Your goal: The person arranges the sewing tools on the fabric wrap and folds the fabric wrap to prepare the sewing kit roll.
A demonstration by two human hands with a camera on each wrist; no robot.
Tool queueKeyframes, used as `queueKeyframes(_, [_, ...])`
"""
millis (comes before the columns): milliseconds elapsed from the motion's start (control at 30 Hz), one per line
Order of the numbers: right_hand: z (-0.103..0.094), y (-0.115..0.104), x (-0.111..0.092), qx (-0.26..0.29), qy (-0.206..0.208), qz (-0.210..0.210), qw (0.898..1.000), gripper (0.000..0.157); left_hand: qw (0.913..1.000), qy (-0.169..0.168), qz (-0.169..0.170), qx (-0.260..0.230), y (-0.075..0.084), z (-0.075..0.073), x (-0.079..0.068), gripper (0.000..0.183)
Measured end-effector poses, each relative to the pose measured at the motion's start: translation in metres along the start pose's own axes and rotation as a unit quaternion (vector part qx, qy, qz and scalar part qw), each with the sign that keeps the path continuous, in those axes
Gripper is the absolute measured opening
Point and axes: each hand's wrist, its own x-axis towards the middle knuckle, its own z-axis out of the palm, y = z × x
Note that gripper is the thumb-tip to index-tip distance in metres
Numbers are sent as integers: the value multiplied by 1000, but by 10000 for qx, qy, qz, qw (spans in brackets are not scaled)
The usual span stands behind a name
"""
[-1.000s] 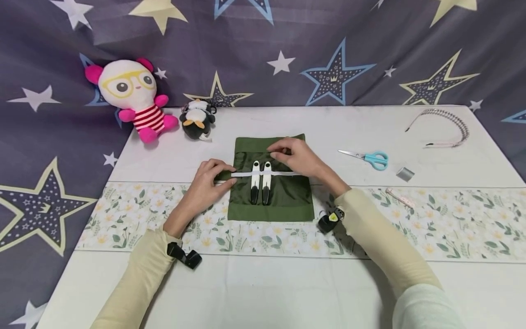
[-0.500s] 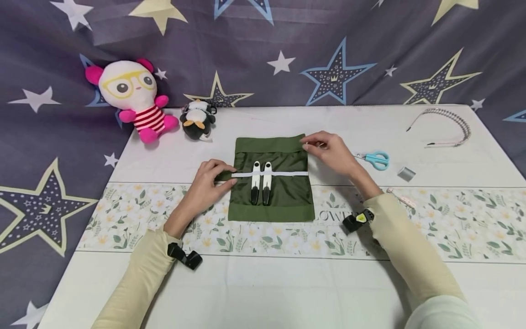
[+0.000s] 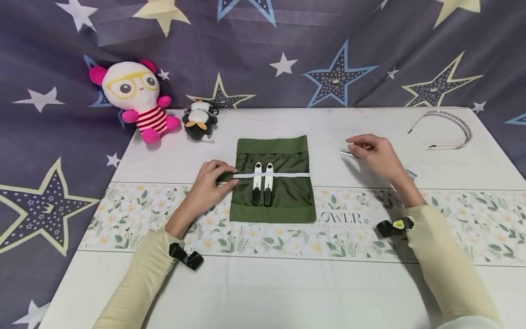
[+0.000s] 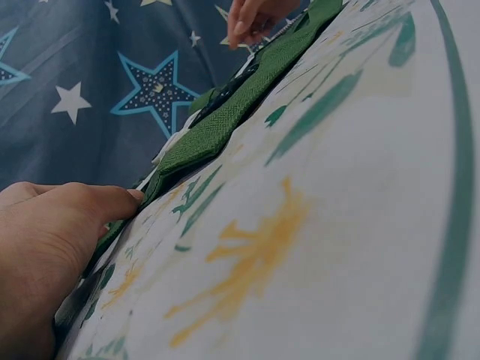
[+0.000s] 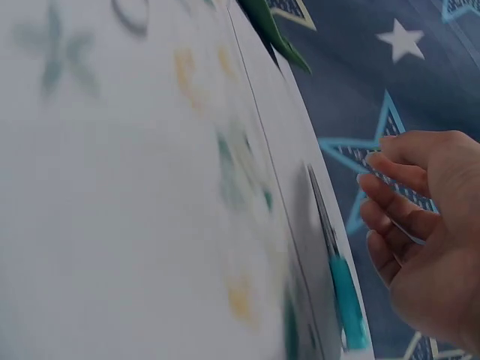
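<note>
A green cloth tool roll (image 3: 289, 194) lies flat on the table in the head view. Across it runs a white elastic band (image 3: 289, 174), under which two slim white tools (image 3: 257, 170) with black lower ends sit side by side. My left hand (image 3: 207, 183) holds the roll's left edge at the band's end; in the left wrist view its thumb (image 4: 112, 201) lies on the green edge. Over the scissors (image 5: 346, 300) hovers my right hand (image 3: 376, 155), fingers loosely bent, nothing in them. The head view shows just the blade tip; the right wrist view shows the turquoise handle.
A pink-and-white plush toy (image 3: 149, 103) and a penguin plush (image 3: 199, 121) stand at the back left. At the back right lies a headband (image 3: 460, 125). The right wrist mostly covers a small grey spool (image 3: 412, 174). A flowered strip (image 3: 328, 237) crosses the white table.
My right hand has moved right, from over the tool roll past its upper right corner to above the scissors. The left hand has stayed at the roll's left edge.
</note>
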Motion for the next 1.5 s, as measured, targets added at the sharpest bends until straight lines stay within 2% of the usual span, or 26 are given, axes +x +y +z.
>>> queueKeyframes(200, [-25,15,-15,-318,190,148,9992,34,10000,-19,-15,11,0,0,0,29])
queueKeyframes(367, [-38,27,-26,-691,353,392,9962,37,10000,-10,43,16,0,1,1,30])
queueKeyframes(567, [-50,38,-35,-720,412,603,9947,39,10000,1,54,20,-1,1,0,29])
queueKeyframes(700, [-56,43,-38,-716,473,592,9946,38,10000,15,80,18,-1,1,1,29])
queueKeyframes(1067, [-62,46,-44,-1090,123,774,9909,43,10000,33,59,0,-3,0,0,28])
queueKeyframes(1300, [-61,50,-43,-1268,-145,703,9893,42,10000,30,41,5,-2,0,0,29])
queueKeyframes(1500, [-60,54,-43,-1314,-154,571,9896,40,10000,37,75,10,-2,0,0,29])
